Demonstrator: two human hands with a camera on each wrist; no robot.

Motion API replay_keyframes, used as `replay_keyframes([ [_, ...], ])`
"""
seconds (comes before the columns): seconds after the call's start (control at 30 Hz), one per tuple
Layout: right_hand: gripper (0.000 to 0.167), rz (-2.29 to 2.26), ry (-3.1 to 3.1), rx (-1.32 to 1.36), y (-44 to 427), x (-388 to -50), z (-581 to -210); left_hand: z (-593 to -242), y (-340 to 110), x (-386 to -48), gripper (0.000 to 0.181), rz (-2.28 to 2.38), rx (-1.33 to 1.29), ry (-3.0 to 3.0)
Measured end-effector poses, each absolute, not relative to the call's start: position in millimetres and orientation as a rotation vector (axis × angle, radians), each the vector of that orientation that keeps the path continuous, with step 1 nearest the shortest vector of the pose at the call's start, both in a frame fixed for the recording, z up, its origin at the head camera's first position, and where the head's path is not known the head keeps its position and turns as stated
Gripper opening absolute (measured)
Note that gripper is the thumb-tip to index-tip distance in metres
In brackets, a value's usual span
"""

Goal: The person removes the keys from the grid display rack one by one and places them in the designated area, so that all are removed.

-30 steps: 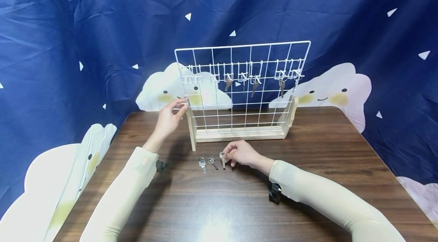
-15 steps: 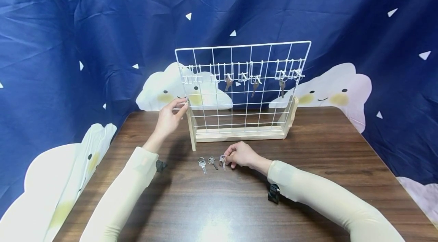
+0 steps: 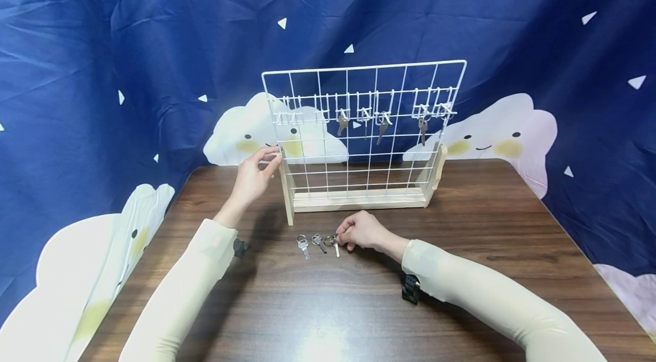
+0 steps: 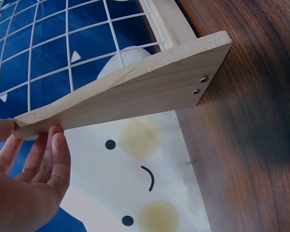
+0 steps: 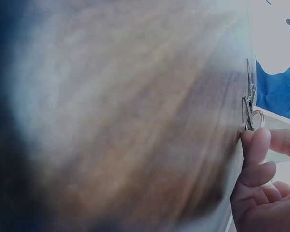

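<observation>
My left hand [image 3: 251,179] grips the upper end of the wooden side post [image 4: 135,89] of a white wire grid rack, thumb on one face and fingers on the other in the left wrist view. In front of the rack's base, my right hand [image 3: 365,230] pinches a silver key [image 3: 337,250] with a ring, low over the tabletop. To its left lie a silver key on a ring [image 3: 303,246] and a darker key [image 3: 319,243]. In the right wrist view, the thumb and fingers [image 5: 260,145] meet at the edge of the key ring [image 5: 259,117].
The rack's wooden base [image 3: 359,202] stands on a dark wood table [image 3: 492,225]. White hooks line the grid, and several carry keys, such as a brown key [image 3: 342,124] and a key at the right [image 3: 422,131]. A blue curtain [image 3: 205,37] hangs behind.
The key in my right fingers has turned, and its ring now shows to the left, close to the darker key. My left hand stays on the post.
</observation>
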State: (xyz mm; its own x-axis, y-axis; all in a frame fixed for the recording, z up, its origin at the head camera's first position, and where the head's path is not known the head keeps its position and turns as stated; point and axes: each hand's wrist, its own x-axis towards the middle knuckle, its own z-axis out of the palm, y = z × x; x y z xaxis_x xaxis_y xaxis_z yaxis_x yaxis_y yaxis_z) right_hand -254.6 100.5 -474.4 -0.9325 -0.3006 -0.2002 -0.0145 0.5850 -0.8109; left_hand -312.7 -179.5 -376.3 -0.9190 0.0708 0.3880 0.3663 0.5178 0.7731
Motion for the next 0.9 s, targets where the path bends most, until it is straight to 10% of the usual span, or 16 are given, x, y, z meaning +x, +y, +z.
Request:
replay_keyframes([
  [0.9, 0.015, -1.323, 2.460, -0.302, 110.1, -254.4, -470.9, -377.0, -180.1, -314.1, 0.034, -1.382, -0.377, -2.440],
])
